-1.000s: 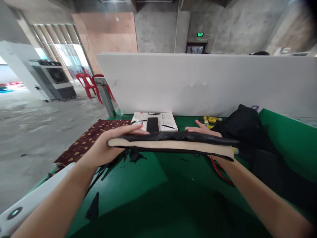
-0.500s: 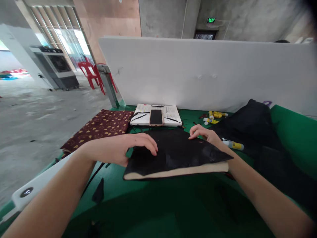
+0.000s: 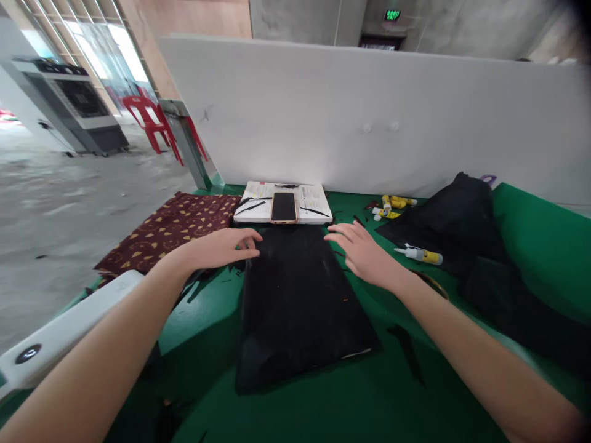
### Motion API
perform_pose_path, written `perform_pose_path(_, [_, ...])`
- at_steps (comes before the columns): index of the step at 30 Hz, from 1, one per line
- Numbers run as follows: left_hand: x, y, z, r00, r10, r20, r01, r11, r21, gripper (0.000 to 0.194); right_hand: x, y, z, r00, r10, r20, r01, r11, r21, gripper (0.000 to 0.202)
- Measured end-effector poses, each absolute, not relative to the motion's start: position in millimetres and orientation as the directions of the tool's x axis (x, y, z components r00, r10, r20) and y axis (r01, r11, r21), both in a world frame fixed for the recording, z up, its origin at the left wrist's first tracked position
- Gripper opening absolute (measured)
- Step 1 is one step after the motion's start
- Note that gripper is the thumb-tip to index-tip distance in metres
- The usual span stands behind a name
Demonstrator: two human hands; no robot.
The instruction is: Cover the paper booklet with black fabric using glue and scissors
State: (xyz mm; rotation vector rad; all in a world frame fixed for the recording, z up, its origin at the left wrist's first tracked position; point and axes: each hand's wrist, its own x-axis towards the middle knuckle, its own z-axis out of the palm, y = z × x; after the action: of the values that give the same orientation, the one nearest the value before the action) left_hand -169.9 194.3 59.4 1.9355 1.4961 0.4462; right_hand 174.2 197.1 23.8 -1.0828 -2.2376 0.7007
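Note:
A black-covered book [image 3: 305,301] lies flat on the green table [image 3: 207,332], with a thin pale edge showing at its lower right. My left hand [image 3: 233,247] is at the book's upper left edge, fingers apart and curved, holding nothing. On the other side, my right hand [image 3: 360,251] hovers by the upper right edge, its fingers spread and empty. Just beyond the book, a phone [image 3: 283,207] rests on an open printed book [image 3: 314,203] with black scraps on its pages.
Patterned maroon cloth [image 3: 175,231] lies left, near a white device [image 3: 69,326]. At right are a glue bottle [image 3: 422,255], several yellow tubes [image 3: 398,202] and black cloth [image 3: 447,215]. A white panel [image 3: 295,117] stands behind. Black scraps [image 3: 409,354] are scattered about.
The black-covered book has gone from raised and tilted to flat on the table, its long side now running away from me. Both hands have let go of it, and the view has shifted slightly.

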Motion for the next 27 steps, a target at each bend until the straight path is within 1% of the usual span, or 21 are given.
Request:
perform_pose_path(3, [-172,202,43,0.171,0.982,-0.081,0.779,-0.084,0.622,0.038,166,201,7,-0.379,0.909,0.174,0.530,0.368,-0.764,0.043])
perform_pose_path(6, [-171,207,30,0.084,0.988,-0.130,0.802,0.010,0.598,0.052,156,204,-12,-0.246,0.967,0.060,0.473,0.174,-0.864,0.043])
perform_pose_path(8, [-169,207,24,0.066,0.981,-0.180,0.799,0.056,0.599,0.064,149,202,-20,-0.188,0.982,0.009,0.407,0.086,-0.909,0.046])
perform_pose_path(12, [-162,206,21,0.060,0.974,-0.218,0.796,0.086,0.600,0.082,138,193,-20,-0.121,0.990,-0.066,0.296,-0.027,-0.955,0.054])
perform_pose_path(14, [-160,205,19,0.068,0.974,-0.216,0.800,0.076,0.595,0.083,135,187,-17,-0.116,0.988,-0.099,0.265,-0.065,-0.962,0.058])
perform_pose_path(16, [-158,206,17,0.090,0.973,-0.212,0.808,0.053,0.586,0.079,133,182,-15,-0.116,0.985,-0.129,0.260,-0.095,-0.961,0.061])
perform_pose_path(19, [-159,207,15,0.123,0.974,-0.190,0.831,0.004,0.557,0.068,133,178,-16,-0.101,0.985,-0.143,0.298,-0.107,-0.949,0.063])
perform_pose_path(22, [-158,204,18,0.089,0.992,-0.093,0.874,-0.033,0.485,0.056,135,179,-17,-0.075,0.994,-0.085,0.390,-0.049,-0.919,0.063])
perform_pose_path(25, [-148,196,26,0.038,0.998,0.059,0.913,-0.059,0.403,0.047,136,178,-12,-0.103,0.993,0.061,0.531,0.106,-0.841,0.061])
perform_pose_path(27, [-135,189,26,0.057,0.990,0.132,0.915,-0.104,0.389,0.047,134,174,-9,-0.196,0.967,0.164,0.613,0.251,-0.749,0.056])
